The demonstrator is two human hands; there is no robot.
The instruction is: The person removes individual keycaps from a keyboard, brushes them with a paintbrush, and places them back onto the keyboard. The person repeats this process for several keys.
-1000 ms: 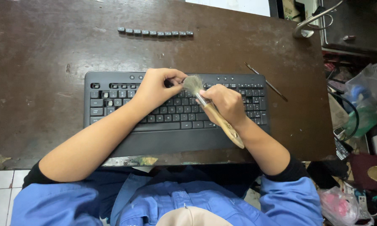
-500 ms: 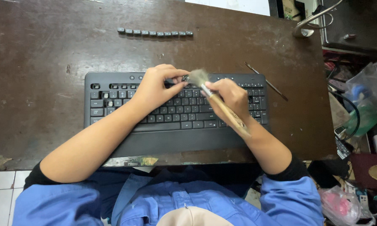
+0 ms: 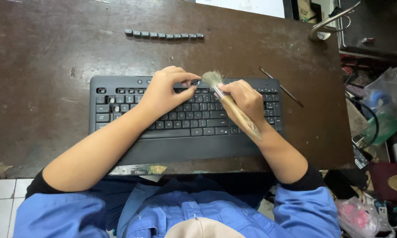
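Your left hand (image 3: 165,90) seems to pinch a small keycap (image 3: 196,82), right hand (image 3: 245,100) clasps the brush (image 3: 228,103); a hard sweep could flick it from your grip across the surface (image 3: 39,57).

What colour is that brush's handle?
Light tan wood on the soft-bristled brush; head view.

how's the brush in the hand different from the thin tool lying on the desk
The wooden-handled brush is thick, pale, with a fluffy bristle head; the thin tool is slim and dark. The brush is gripped in the right hand over the keyboard; the thin tool lies untouched on the desk. Both angle diagonally.
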